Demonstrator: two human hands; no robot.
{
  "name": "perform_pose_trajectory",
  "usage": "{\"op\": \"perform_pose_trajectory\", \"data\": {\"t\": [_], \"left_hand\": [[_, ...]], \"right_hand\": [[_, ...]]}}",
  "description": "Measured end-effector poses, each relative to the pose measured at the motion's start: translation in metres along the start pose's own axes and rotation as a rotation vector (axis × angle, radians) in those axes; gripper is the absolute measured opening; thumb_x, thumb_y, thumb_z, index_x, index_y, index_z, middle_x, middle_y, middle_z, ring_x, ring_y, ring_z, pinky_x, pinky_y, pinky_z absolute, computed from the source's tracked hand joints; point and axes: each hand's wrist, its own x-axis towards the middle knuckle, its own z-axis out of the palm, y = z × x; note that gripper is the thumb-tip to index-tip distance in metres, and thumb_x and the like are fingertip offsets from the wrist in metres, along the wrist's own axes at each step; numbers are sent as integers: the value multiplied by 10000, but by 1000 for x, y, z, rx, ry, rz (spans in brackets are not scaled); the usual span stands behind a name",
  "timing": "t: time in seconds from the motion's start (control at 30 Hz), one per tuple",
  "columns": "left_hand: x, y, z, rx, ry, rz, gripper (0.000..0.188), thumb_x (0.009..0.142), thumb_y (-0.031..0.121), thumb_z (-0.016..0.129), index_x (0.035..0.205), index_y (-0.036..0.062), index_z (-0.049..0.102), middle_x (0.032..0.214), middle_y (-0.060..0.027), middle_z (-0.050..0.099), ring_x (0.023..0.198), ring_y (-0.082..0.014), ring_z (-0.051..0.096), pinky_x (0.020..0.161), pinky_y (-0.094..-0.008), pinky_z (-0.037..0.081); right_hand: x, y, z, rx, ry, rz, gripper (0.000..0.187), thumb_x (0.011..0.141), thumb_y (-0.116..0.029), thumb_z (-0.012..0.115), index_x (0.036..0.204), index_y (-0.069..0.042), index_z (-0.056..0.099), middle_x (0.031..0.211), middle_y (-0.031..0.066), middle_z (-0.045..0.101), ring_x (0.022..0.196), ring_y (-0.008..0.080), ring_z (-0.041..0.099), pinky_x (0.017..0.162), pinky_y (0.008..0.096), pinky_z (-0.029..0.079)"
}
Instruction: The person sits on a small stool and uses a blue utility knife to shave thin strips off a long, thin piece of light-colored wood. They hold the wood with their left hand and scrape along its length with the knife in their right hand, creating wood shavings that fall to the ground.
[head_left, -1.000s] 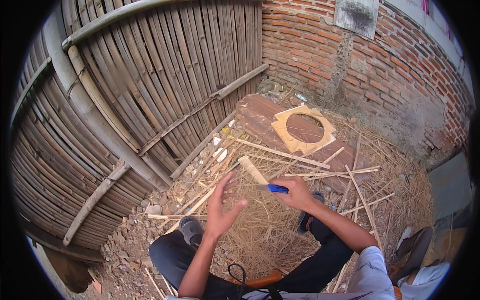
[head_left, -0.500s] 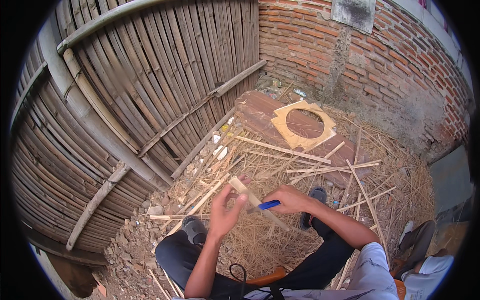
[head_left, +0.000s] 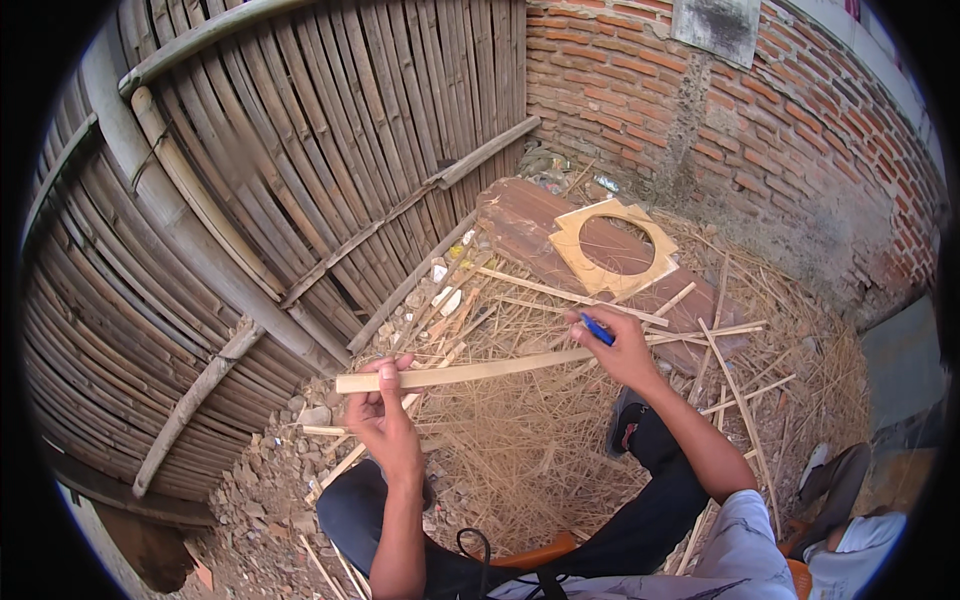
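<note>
Bamboo strip (head_left: 470, 373) now level across the lap, no longer tilted; pinched near its end by left hand (head_left: 385, 415), steadied by right hand (head_left: 622, 350), also clenching a blue-handled tool (head_left: 597, 329). Beneath, scattered bamboo shavings (head_left: 530, 450).

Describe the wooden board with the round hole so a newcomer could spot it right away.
Find the red brick wall at the back. Below it, on a brown sheet, lies a pale flat board. Unlike the thin bamboo strips around it, it has one big round hole.
</note>
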Motion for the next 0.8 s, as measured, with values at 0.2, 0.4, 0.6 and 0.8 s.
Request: {"op": "perform_pose_trajectory", "data": {"t": [0.2, 0.4, 0.6, 0.8], "left_hand": [[13, -4, -35, -169, 222, -56, 318, 1112, 251, 652, 1272, -23, 643, 1241, -193, 734, 1078, -193, 745, 771, -286, 656], [21, -4, -61, -352, 283, -135, 339, 1106, 265, 664, 1316, 1, 624, 1293, -195, 714, 1099, -164, 733, 781, -266, 653], [19, 1, -66, -402, 303, -147, 339, 1103, 267, 671, 1325, 17, 611, 1317, -183, 706, 1016, -142, 738, 793, -255, 641], [20, 0, -68, -345, 274, -156, 504, 1103, 295, 673, 1469, 15, 470, 1394, -180, 667, 1058, -145, 716, 827, -272, 621]], "right_hand": [[1, 1, -30, 60, 399, 100, 203, 1029, -169, 733, 1178, -37, 771, 836, -10, 649, 711, 57, 513, 620, 262, 386], [0, 29, -24, 338, 633, 7, 280, 1089, -227, 683, 1277, -72, 545, 807, -37, 599, 601, 14, 385, 527, 233, 284], [2, 0, -37, 720, 608, 134, 299, 1094, -272, 681, 1260, -75, 528, 765, -45, 544, 515, 11, 354, 464, 223, 245], [2, 2, -41, 845, 511, 248, 259, 1081, -291, 697, 1166, -72, 587, 854, 24, 683, 477, 19, 339, 444, 226, 239]]}}
